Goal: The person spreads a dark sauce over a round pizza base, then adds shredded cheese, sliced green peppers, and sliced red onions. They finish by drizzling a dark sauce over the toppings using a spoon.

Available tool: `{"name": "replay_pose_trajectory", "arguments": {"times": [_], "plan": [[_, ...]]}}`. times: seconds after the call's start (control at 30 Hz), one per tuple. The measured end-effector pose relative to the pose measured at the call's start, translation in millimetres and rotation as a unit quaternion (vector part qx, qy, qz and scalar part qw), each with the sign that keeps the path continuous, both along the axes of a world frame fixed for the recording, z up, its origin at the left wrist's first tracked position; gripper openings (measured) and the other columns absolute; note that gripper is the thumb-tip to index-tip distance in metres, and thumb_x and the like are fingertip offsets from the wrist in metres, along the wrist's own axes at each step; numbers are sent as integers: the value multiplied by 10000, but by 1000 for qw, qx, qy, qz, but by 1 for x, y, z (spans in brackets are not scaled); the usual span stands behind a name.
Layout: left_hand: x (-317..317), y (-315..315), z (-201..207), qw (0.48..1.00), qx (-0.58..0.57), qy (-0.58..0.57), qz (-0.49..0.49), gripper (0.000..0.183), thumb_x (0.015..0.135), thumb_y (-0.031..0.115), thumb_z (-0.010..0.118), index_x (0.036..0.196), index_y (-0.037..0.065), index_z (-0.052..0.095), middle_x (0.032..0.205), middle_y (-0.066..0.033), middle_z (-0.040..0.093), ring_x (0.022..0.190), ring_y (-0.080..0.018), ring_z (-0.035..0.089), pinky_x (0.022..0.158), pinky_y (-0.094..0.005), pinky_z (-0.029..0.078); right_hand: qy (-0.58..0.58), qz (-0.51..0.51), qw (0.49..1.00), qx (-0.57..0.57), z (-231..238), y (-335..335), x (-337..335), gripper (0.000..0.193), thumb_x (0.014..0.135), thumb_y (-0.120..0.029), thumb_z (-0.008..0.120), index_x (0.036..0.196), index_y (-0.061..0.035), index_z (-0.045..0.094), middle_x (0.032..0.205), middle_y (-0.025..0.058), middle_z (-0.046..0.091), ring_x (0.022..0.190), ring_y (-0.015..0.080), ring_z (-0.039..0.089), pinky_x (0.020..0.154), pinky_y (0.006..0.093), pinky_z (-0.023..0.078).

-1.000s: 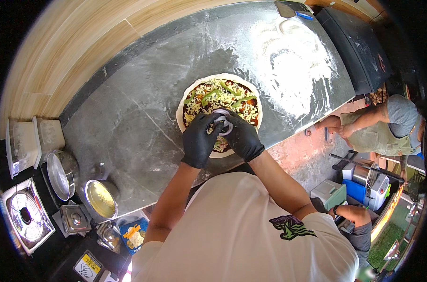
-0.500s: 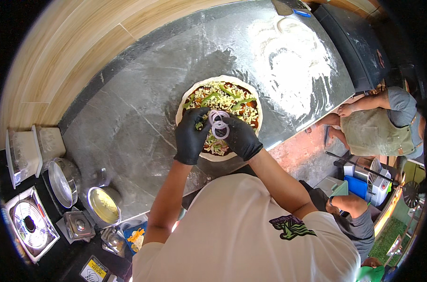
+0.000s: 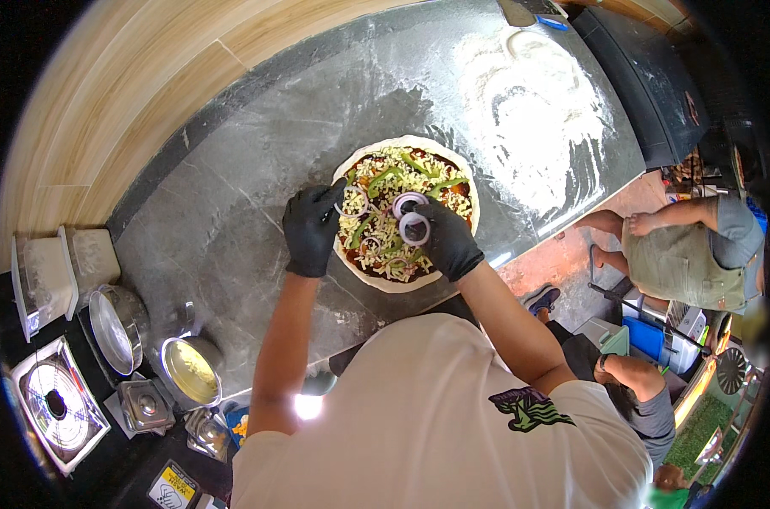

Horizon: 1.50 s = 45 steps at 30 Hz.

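An uncooked round pizza [image 3: 391,280] with a pale dough rim lies on the dark countertop [image 3: 232,212]. Shredded cheese, dark red sauce, green pepper strips and a few onion slices cover it. My left hand [image 3: 310,233], in a black glove, is at the pizza's left edge, its fingertips pinching a purple-white onion ring [image 3: 352,202] low over the cheese. Over the right half, my black-gloved right hand [image 3: 451,242] is closed on several loose onion rings [image 3: 413,227], which hang from its fingers above the topping.
White flour [image 3: 533,119] is spread at the far right, near a blue-handled scraper [image 3: 533,19]. A metal pot of shredded cheese [image 3: 190,371], lidded containers [image 3: 45,276] and a steel bowl [image 3: 115,331] stand at the left. A person in an apron [image 3: 686,254] is at the right; another person's arm [image 3: 635,373] shows below.
My hands have moved apart. The left has gone left with one onion ring to the pizza's edge; the right has shifted slightly right, keeping the other rings.
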<state>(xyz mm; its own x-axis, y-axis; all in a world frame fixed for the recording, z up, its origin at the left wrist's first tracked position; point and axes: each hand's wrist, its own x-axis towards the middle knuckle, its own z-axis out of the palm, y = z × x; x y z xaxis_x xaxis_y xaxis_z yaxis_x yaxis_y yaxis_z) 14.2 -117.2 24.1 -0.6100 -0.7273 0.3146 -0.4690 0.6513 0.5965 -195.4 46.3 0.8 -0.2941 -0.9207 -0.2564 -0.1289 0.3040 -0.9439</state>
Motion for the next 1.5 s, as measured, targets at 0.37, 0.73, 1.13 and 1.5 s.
{"name": "replay_pose_trajectory", "arguments": {"times": [0.37, 0.73, 1.13, 1.5], "plan": [[-6, 39, 38, 991, 128, -12, -26, 385, 915, 101, 743, 1298, 82, 703, 1123, -137, 744, 1009, -253, 712, 861, -397, 556, 18, -49, 998, -29, 6, -13, -6, 487, 957, 93, 613, 1428, -4, 540, 1356, 133, 652, 1217, 223, 654, 1063, 349, 551], [-66, 23, 7, 922, 363, 125, 52, 207, 950, 147, 775, 1096, 0, 777, 949, -132, 795, 835, -153, 744, 771, -308, 573, -475, -332, 810, -87, 20, -5, -34, 337, 1082, -94, 525, 1389, 44, 542, 1333, 200, 648, 1238, 305, 649, 1055, 413, 584], [-100, 15, 22, 997, 51, 33, -48, 357, 913, 231, 784, 1233, 80, 745, 1161, -165, 716, 1067, -357, 679, 927, -454, 534, -183, -194, 964, -24, 18, 43, -36, 370, 1091, -130, 461, 1389, 65, 565, 1354, 187, 654, 1215, 292, 666, 1067, 428, 571], [-106, 74, 42, 959, 232, 39, -158, 281, 847, 43, 792, 1128, 44, 773, 1062, -152, 731, 996, -316, 705, 885, -417, 550, -431, -203, 878, -38, 22, 60, -22, 364, 1050, -61, 591, 1402, 33, 585, 1320, 117, 667, 1179, 203, 655, 1033, 356, 563]]}}
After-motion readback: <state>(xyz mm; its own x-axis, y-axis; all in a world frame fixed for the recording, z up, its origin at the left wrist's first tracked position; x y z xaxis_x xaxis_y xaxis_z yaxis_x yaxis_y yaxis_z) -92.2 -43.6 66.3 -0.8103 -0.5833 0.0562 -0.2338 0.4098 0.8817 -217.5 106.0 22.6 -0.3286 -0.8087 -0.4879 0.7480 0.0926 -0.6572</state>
